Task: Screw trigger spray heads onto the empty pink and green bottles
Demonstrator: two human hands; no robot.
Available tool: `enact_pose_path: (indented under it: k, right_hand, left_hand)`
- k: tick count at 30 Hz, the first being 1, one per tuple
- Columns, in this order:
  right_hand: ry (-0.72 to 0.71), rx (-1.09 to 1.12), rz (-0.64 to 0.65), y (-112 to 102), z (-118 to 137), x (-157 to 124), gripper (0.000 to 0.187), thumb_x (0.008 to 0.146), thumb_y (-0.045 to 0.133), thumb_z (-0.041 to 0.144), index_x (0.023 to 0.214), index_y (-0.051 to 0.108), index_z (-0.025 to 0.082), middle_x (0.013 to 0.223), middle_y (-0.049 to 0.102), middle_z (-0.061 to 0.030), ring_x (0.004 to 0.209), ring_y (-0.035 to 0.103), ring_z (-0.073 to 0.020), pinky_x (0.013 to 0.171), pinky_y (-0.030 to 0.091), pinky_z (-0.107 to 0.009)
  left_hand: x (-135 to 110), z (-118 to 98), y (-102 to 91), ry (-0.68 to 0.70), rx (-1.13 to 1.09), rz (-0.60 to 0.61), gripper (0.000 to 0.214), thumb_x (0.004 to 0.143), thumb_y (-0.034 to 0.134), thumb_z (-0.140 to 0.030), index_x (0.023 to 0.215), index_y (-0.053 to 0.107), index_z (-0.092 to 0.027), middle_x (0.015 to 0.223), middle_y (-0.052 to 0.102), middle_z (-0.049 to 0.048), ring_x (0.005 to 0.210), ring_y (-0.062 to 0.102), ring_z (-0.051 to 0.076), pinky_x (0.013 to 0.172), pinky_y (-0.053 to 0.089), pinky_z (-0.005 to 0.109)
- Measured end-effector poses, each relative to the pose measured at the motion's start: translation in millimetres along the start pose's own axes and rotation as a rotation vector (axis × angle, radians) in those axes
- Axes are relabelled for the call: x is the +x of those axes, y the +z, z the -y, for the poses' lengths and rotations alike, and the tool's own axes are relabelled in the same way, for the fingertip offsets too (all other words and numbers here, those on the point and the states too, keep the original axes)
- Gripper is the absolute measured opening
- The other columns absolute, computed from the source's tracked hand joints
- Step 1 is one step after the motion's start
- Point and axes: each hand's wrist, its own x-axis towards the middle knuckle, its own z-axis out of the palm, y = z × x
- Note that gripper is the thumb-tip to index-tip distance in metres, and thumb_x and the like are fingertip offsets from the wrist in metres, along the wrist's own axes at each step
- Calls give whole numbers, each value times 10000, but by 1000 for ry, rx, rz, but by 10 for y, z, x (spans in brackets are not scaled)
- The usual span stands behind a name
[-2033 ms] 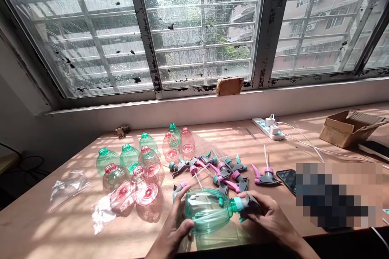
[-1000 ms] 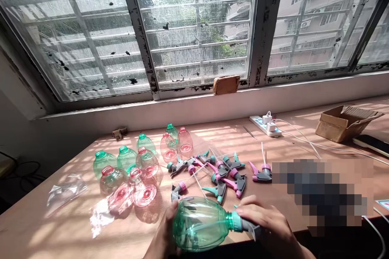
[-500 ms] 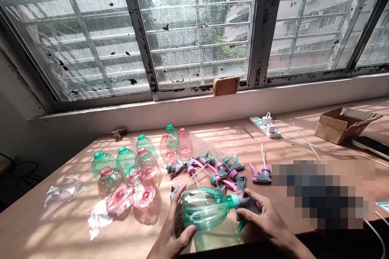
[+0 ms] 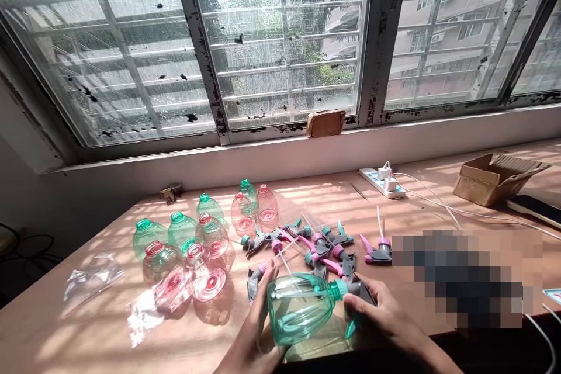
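Note:
A clear green bottle (image 4: 300,310) lies on its side between my hands, its base to the left. My left hand (image 4: 258,327) is closed round the base end, the thumb hidden below it. At the neck sits a grey trigger sprayer (image 4: 357,291) with a green collar and a green trigger. My right hand (image 4: 379,310) grips this sprayer's head, thumb on the near side. A dip tube shows faintly inside the bottle. Just behind lie several loose trigger sprayers (image 4: 322,245) in grey, pink and green, and one small sprayer (image 4: 254,281) is beside my left fingers.
Several open green bottles (image 4: 182,231) and red bottles (image 4: 211,280) stand at the left. Clear plastic bags (image 4: 94,274) lie near them. Towards the back right are a power strip (image 4: 382,182) with cables and a cardboard box (image 4: 488,184). A blurred dark patch covers the right side.
The bottle has shifted slightly right and down, and has turned a little. My left thumb has slipped from its front to below it. The sprayer's trigger has swung slightly.

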Motion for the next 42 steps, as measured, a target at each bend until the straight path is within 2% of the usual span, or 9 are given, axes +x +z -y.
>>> enact_pose_path:
  k: [3, 6, 13, 20, 25, 30, 33, 37, 42]
  right_hand:
    - [-2, 5, 42, -17, -39, 27, 526, 810, 861, 683, 857, 735, 174, 690, 761, -25, 688, 687, -214, 688, 543, -300]
    - [27, -25, 19, -37, -88, 36, 572, 779, 866, 712, 904, 753, 166, 717, 764, -30, 715, 715, -244, 697, 548, -325]
    - [86, -79, 62, -17, -68, 3, 555, 746, 869, 705, 949, 809, 191, 833, 771, -37, 855, 734, -295, 765, 574, -354]
    - [-154, -357, 121, -57, -77, 33, 554, 843, 758, 749, 1098, 848, 266, 1075, 844, -87, 1062, 724, -375, 976, 554, -416]
    - [-140, -228, 132, -67, -86, 6, 650, 945, 633, 773, 1275, 754, 225, 1023, 782, -85, 995, 723, -316, 967, 582, -416]
    - [-62, -124, 115, -19, -43, -42, 680, 913, 658, 799, 1249, 742, 214, 834, 699, -26, 786, 654, -247, 767, 565, -338]
    - [-25, -108, 66, 4, -41, -54, 685, 868, 706, 816, 1197, 764, 218, 871, 718, -34, 822, 665, -249, 793, 563, -335]
    - [-3, -90, 76, -20, -120, -36, 698, 846, 742, 805, 1195, 769, 201, 854, 735, -33, 827, 698, -262, 815, 584, -366]
    - [-57, -170, 99, -103, -211, 39, 665, 868, 746, 761, 1204, 789, 188, 1030, 775, -76, 932, 719, -294, 889, 585, -398]
  left_hand:
    - [18, 6, -63, -25, -146, 69, 1142, 861, 811, -676, 1741, 118, -460, 1878, 48, 5, 1712, -56, 380, 1363, 123, 602]
    - [68, 32, -93, -27, -125, 11, 1067, 878, 681, -799, 1743, 200, -399, 1866, 148, 58, 1712, 42, 401, 1357, 92, 633]
    - [72, 68, -60, -15, -183, -149, 906, 942, 743, -632, 1711, 302, -445, 1811, 345, 48, 1694, 230, 357, 1352, 255, 566]
    - [67, 158, -128, -31, -103, -313, 718, 933, 769, -599, 1575, 571, -345, 1772, 418, 107, 1670, 289, 404, 1374, 158, 597]
    - [56, 54, -1, 33, -254, -194, 819, 876, 883, -492, 1589, 479, -485, 1693, 534, 84, 1582, 477, 358, 1223, 496, 471]
    - [30, 12, 34, 80, -219, -160, 705, 960, 827, -399, 1539, 468, -577, 1769, 418, 24, 1620, 417, 284, 1251, 435, 411]
    - [27, 28, -12, 90, -262, -113, 666, 931, 831, -495, 1512, 506, -510, 1807, 344, 48, 1660, 331, 334, 1282, 382, 478]
    - [71, 64, -43, 117, -292, -230, 486, 963, 700, -661, 1353, 633, -380, 1689, 535, 115, 1601, 436, 367, 1259, 392, 506]
    - [113, 72, -34, 100, -285, -270, 641, 908, 768, -662, 1438, 614, -337, 1572, 644, 142, 1502, 540, 387, 1152, 496, 462]
